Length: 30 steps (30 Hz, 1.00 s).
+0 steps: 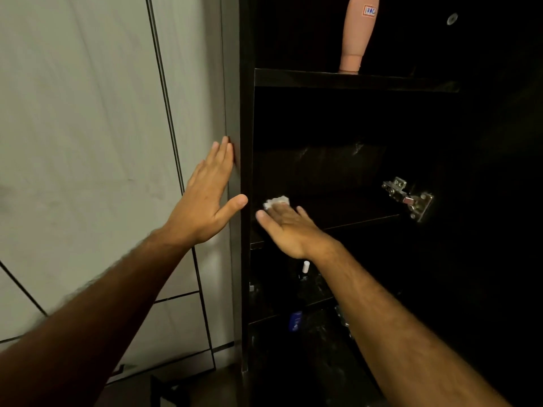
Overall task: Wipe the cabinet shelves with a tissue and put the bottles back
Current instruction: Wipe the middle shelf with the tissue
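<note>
Fingers point(276, 208) of the right hand point(289, 230): laid flat, pressing a white tissue point(276, 202) onto the middle shelf point(352, 212) near its left end. Left hand point(205, 198): fingers straight, braced against the cabinet side panel point(235, 98). Progress: wiping apparently under way; pink bottle point(357, 30) on the upper shelf point(352, 80), blue bottle point(295, 321) lower down, middle shelf not yet restocked.

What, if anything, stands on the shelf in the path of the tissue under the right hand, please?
Nothing visible does. The right hand presses the tissue onto the middle shelf, whose visible surface is bare. The peach bottle stands on the shelf above, and the hinge sits on the side wall.
</note>
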Tool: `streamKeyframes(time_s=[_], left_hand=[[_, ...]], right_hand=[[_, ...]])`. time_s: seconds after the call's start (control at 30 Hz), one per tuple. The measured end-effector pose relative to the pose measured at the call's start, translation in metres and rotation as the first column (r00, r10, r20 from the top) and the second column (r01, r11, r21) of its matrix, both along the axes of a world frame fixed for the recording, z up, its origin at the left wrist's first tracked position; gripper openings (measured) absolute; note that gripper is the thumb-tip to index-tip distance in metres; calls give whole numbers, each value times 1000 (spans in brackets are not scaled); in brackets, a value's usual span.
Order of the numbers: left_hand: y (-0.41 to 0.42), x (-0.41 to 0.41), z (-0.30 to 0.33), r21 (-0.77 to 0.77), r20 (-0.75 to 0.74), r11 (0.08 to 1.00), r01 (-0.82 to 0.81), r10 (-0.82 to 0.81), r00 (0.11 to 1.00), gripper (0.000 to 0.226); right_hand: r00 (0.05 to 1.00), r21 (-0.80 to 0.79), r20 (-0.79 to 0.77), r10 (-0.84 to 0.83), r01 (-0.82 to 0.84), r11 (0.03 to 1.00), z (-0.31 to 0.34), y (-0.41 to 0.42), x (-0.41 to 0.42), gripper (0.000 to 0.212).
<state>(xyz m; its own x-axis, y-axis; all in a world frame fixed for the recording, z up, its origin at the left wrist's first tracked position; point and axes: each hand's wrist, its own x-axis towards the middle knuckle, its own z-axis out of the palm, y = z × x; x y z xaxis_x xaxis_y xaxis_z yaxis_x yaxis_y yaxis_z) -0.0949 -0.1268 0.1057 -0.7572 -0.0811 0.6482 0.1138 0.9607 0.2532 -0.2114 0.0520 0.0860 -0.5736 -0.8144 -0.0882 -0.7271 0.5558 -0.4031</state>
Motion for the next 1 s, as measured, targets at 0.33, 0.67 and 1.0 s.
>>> streamKeyframes(time_s=[0.33, 0.67, 1.0], left_hand=[[0, 3, 0, -4, -15, 1000, -25, 25, 1000, 78], [3, -1, -3, 25, -12, 998, -55, 55, 998, 82], [11, 9, 1, 32, 24, 995, -93, 92, 995, 81]], right_hand=[[970, 33, 74, 232, -235, 971, 12, -2, -9, 64], [918, -81, 252, 307, -296, 952, 29, 3, -9, 51], [973, -439, -225, -43, -62, 896, -9, -43, 12, 20]])
